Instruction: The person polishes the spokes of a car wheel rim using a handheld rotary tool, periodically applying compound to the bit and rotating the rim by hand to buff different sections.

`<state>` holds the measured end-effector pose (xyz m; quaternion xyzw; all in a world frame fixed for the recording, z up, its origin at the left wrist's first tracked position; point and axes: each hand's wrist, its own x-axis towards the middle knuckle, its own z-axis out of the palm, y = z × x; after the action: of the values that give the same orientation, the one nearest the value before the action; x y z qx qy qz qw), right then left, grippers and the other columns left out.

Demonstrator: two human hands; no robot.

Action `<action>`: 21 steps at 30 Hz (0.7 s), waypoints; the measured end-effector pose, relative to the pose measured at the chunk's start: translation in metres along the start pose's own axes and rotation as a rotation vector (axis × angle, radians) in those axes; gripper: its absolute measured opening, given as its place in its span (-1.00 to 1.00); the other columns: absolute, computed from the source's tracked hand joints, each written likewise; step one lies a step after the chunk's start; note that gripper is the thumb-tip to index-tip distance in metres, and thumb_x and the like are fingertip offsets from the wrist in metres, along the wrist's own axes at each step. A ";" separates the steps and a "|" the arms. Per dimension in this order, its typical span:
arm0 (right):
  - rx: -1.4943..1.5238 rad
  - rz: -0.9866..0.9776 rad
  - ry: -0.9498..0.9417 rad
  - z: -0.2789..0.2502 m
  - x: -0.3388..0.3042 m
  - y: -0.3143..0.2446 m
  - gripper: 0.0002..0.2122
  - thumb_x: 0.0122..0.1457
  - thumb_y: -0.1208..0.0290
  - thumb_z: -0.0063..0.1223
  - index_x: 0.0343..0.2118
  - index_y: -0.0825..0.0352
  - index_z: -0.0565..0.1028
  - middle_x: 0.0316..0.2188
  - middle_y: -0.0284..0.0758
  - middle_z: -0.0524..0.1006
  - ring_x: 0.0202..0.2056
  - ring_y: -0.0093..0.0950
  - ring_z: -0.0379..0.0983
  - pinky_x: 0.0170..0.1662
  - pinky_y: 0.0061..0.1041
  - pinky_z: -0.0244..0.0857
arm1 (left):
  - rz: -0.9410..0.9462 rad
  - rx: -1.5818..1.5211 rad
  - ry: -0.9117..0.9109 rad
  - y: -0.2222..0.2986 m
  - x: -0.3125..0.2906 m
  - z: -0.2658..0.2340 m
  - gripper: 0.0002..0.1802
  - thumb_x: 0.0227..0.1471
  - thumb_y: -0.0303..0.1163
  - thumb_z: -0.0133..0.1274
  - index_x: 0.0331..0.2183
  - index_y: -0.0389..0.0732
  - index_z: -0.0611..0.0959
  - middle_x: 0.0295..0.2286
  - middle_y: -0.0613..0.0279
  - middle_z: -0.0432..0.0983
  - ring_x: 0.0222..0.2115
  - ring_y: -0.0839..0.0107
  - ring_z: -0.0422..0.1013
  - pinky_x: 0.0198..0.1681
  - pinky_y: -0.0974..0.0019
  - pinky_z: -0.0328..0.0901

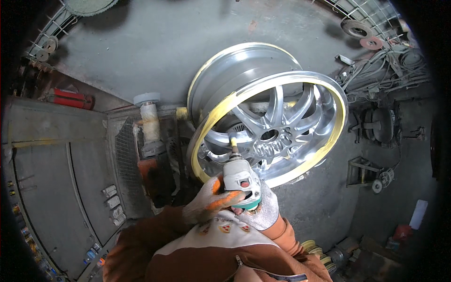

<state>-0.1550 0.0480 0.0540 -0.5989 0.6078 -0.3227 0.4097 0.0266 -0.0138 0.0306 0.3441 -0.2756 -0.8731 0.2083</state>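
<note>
A polished alloy wheel rim (pixel 277 113) stands tilted before me, its outer lip covered with yellow tape. My left hand (pixel 209 199), in a white and orange work glove, is wrapped round the left side of a grey and green die grinder (pixel 242 176). From the other side my right hand (pixel 264 209), gloved too, grips the tool's lower body; part of its fingers is hidden behind it. The grinder's small yellowish polishing bit (pixel 233 141) points away from me and appears to touch a spoke on the wheel's left side.
Left of the wheel stands a machine with a pale round disc (pixel 146 97) on top. A red cylinder (pixel 70 98) lies farther left. Tangled cables (pixel 380 70) and grinding discs (pixel 371 43) are at the far right. A small motor (pixel 386 176) sits by the right wall.
</note>
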 end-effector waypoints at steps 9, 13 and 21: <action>0.032 -0.033 -0.025 -0.001 -0.002 0.009 -0.33 0.00 0.10 0.39 0.08 0.43 0.42 -0.09 -0.03 0.54 -0.07 -0.06 0.52 0.04 -0.24 0.39 | -0.063 -0.111 -0.005 0.009 -0.006 0.004 -0.45 0.09 -0.31 0.25 0.05 -0.29 0.44 -0.14 0.16 0.51 -0.19 0.40 0.52 -0.24 0.36 0.50; 0.095 0.047 0.089 -0.011 -0.010 0.008 -0.31 0.00 0.08 0.41 0.09 0.45 0.41 -0.14 -0.06 0.59 -0.11 -0.20 0.58 -0.04 -0.36 0.45 | -0.024 -0.002 -0.057 0.006 0.017 0.015 -0.48 0.12 -0.37 0.22 0.07 -0.28 0.44 -0.11 0.20 0.50 -0.14 0.45 0.48 -0.20 0.39 0.47; 0.188 0.127 0.065 -0.019 -0.003 0.003 -0.29 0.02 0.11 0.39 0.13 0.49 0.38 -0.06 -0.06 0.56 -0.05 -0.20 0.56 0.02 -0.36 0.41 | 0.065 -0.061 -0.133 0.005 0.027 0.019 -0.51 0.14 -0.41 0.21 0.06 -0.30 0.45 -0.12 0.21 0.51 -0.18 0.52 0.47 -0.14 0.43 0.42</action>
<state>-0.1731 0.0498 0.0605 -0.5072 0.6247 -0.3709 0.4637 -0.0043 -0.0264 0.0317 0.2695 -0.2733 -0.8948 0.2280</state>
